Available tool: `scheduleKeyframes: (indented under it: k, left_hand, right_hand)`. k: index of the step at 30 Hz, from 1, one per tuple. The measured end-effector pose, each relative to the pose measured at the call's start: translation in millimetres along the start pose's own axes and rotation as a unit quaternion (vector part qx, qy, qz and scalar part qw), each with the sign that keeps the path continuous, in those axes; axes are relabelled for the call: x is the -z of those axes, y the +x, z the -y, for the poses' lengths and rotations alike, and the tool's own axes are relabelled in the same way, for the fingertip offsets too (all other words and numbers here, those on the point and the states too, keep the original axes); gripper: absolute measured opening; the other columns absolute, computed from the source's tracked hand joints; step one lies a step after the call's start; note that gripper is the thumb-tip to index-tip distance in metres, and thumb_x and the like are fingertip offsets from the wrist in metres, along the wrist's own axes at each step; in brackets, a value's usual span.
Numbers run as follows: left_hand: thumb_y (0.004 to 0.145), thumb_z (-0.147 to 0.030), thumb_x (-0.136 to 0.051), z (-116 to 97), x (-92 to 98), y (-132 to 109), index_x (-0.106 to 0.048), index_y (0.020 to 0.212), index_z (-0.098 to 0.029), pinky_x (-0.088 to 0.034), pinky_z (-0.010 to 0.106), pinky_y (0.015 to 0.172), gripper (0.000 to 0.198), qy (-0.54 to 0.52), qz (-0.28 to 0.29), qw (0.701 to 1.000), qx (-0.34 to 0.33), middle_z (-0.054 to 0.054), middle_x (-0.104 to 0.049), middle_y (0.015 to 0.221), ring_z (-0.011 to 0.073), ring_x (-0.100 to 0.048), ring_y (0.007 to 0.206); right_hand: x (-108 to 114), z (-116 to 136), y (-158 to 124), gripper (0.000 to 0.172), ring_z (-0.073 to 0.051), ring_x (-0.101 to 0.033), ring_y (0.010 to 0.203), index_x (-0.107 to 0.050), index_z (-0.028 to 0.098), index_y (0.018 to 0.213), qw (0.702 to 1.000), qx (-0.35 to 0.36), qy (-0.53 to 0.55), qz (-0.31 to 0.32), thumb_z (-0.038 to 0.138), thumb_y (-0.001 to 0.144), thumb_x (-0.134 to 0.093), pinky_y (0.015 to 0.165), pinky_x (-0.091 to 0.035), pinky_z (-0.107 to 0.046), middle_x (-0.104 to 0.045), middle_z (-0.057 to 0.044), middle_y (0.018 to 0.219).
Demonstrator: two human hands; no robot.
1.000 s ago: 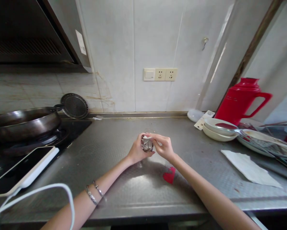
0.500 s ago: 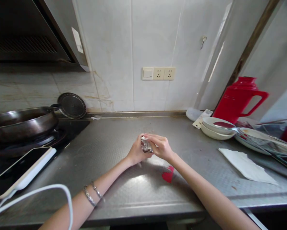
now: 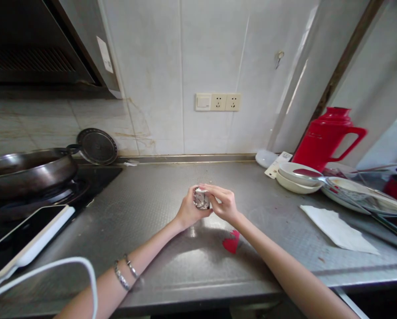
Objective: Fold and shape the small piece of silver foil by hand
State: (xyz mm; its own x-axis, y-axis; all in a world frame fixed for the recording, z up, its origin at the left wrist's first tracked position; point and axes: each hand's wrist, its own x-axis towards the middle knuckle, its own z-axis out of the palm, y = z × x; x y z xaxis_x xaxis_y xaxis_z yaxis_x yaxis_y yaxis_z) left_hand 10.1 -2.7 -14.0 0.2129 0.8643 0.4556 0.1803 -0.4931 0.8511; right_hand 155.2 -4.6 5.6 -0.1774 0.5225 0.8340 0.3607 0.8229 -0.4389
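A: The fingers of the bare right hand (image 3: 224,204) cover less of a round, silvery, glass- or foil-like object (image 3: 202,200) than half a second ago; the whole kitchen has slid slightly left in view. With that object as the clock's centre, what lies left?

B: Near nine o'clock, a flat white-sided device with a black screen (image 3: 27,235) lies in front of a dull metal round pan (image 3: 52,175), set on a black glossy stovetop (image 3: 100,179). Toward ten, a black round disc (image 3: 97,147) leans on the grey tiled wall (image 3: 211,53), which presumably props it.

A: And the hands?

B: From eight o'clock, the bare left hand (image 3: 187,212) curls closely around the object, seemingly steadying it over the grey steel counter (image 3: 145,195). From four, the right's half-bent fingers meet its whitish rim; whether they pinch it cannot be told.

A: Farther right?

B: A ragged red flat scrap (image 3: 230,243) at half past four; nested white round bowls (image 3: 296,181), probably stacked to save room, and a red handled flask (image 3: 321,137) between two and three; a white flat paper sheet (image 3: 337,230) past three.
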Motion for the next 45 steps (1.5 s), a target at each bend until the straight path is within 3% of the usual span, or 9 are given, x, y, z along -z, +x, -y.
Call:
scheduleKeyframes:
  k: [4,7,11,18,24,27,31,39,45]
  left_hand:
    - [0.054,-0.028,-0.082,-2,-1.0,0,-0.047,0.113,-0.015,-0.051,0.029,0.075,0.07,-0.031,0.006,0.999,0.034,0.006,-0.065,0.097,0.0184,-0.064,0.084]
    - [0.056,-0.029,-0.081,-3,-1.9,2,-0.048,0.111,-0.014,-0.05,0.029,0.075,0.066,-0.101,0.009,0.993,0.052,0.007,-0.065,0.098,0.0178,-0.064,0.084]
    - [0.055,-0.03,-0.081,0,-1.0,6,-0.05,0.105,-0.014,-0.05,0.029,0.073,0.061,-0.16,-0.005,0.985,0.065,0.005,-0.066,0.094,0.0172,-0.064,0.081]
    - [0.054,-0.032,-0.083,1,2.8,5,-0.051,0.103,-0.014,-0.049,0.026,0.067,0.061,-0.112,-0.005,0.99,0.087,0.002,-0.063,0.084,0.014,-0.061,0.073]
    - [0.051,-0.035,-0.084,2,3.0,9,-0.051,0.098,-0.015,-0.05,0.027,0.068,0.061,-0.147,-0.033,0.985,0.086,0.004,-0.065,0.09,0.0156,-0.062,0.077]
    - [0.052,-0.035,-0.083,1,2.5,9,-0.051,0.1,-0.015,-0.05,0.027,0.069,0.061,-0.152,-0.019,0.984,0.086,0.005,-0.065,0.092,0.0159,-0.063,0.078]
    - [0.056,-0.03,-0.082,1,1.1,6,-0.05,0.107,-0.014,-0.051,0.03,0.075,0.062,-0.107,0.004,0.992,0.069,0.006,-0.066,0.096,0.0179,-0.064,0.084]
    - [0.052,-0.025,-0.081,4,4.5,6,-0.042,0.113,-0.019,-0.05,0.029,0.071,0.072,0.057,-0.025,0.998,0.017,0.005,-0.066,0.1,0.019,-0.065,0.083]
    - [0.055,-0.029,-0.079,0,4.2,1,-0.042,0.116,-0.021,-0.049,0.03,0.066,0.071,0.141,-0.007,0.99,0.005,0.005,-0.065,0.098,0.0196,-0.064,0.077]
  right_hand:
    - [-3,-3,-1,0.024,-0.022,-0.072,0.084,-0.074,0.023,0.093,0.992,-0.11,0.034,-0.042,0.028,0.09,-0.051,0.073,-0.059,-0.032,-0.075,-0.004,0.097]
    - [-5,3,-1,0.023,-0.022,-0.07,0.095,-0.073,0.023,0.096,0.996,-0.072,0.036,-0.049,0.025,0.089,-0.052,0.085,-0.057,-0.035,-0.074,-0.005,0.101]
    - [-5,10,-1,0.027,-0.021,-0.064,0.108,-0.071,0.025,0.104,1.0,0.01,0.029,-0.001,0.022,0.09,-0.048,0.097,-0.051,-0.037,-0.072,-0.004,0.108]
    - [-8,-2,-1,0.023,-0.023,-0.072,0.086,-0.074,0.024,0.095,0.991,-0.114,0.024,-0.057,0.03,0.089,-0.053,0.077,-0.06,-0.034,-0.074,-0.005,0.099]
    - [-12,9,-7,0.026,-0.021,-0.066,0.104,-0.071,0.025,0.103,0.999,-0.005,0.016,-0.047,0.021,0.09,-0.049,0.093,-0.054,-0.035,-0.071,-0.004,0.109]
    - [-11,8,-6,0.025,-0.022,-0.067,0.102,-0.071,0.025,0.102,0.998,-0.01,0.01,-0.057,0.021,0.09,-0.049,0.091,-0.056,-0.036,-0.071,-0.004,0.108]
    - [-10,0,-2,0.021,-0.025,-0.067,0.101,-0.073,0.026,0.093,0.993,-0.073,-0.025,-0.091,0.023,0.089,-0.052,0.093,-0.054,-0.043,-0.075,-0.002,0.096]
    - [-5,2,0,0.031,-0.021,-0.069,0.096,-0.068,0.028,0.105,0.995,0.081,-0.05,-0.011,0.013,0.087,-0.049,0.11,-0.036,-0.052,-0.072,-0.002,0.104]
    - [-8,0,0,0.028,-0.019,-0.073,0.082,-0.071,0.027,0.098,0.997,0.007,-0.052,-0.06,0.014,0.088,-0.048,0.111,-0.035,-0.052,-0.075,0.0,0.093]
